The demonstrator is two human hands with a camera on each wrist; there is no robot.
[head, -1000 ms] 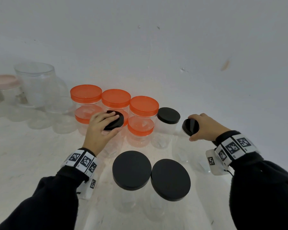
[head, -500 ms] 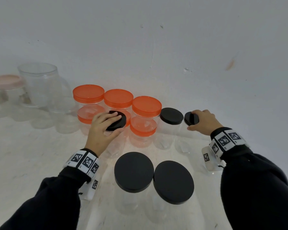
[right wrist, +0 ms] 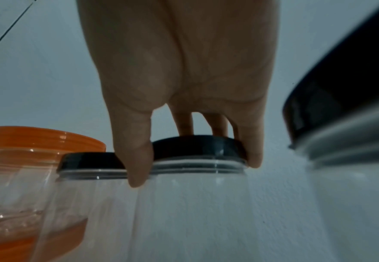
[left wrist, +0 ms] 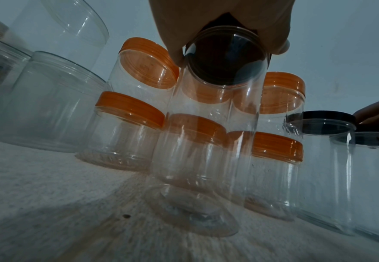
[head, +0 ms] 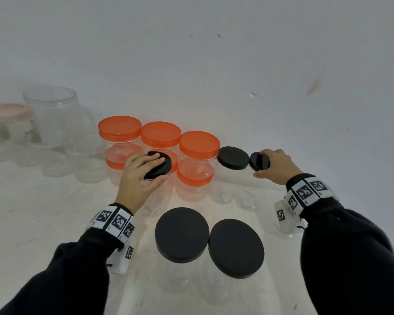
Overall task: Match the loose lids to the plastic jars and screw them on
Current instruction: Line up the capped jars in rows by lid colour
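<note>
My left hand [head: 138, 176] grips a small black lid [head: 159, 168] from above; the lid sits on a tall clear jar [left wrist: 206, 141] that stands in front of the orange-lidded jars. In the left wrist view the fingers [left wrist: 273, 35] wrap the lid's rim [left wrist: 226, 55]. My right hand [head: 274, 165] grips another small black lid [head: 258, 162] on a clear jar [right wrist: 195, 203] at the right end of the row. Its thumb [right wrist: 136, 159] and fingers clasp the lid's edge [right wrist: 197, 147]. Beside it stands a black-lidded jar [head: 233, 158].
Several orange-lidded jars [head: 160, 135] stand in two rows behind my left hand. Two larger black-lidded jars [head: 182, 234] [head: 236, 247] stand close in front. Open clear jars [head: 52, 114] and a pink-lidded one [head: 8, 111] are at the far left. A white wall rises behind.
My right hand has carried its jar and lid further back and left, up beside the black-lidded jar in the row. My left hand has stayed on its lid.
</note>
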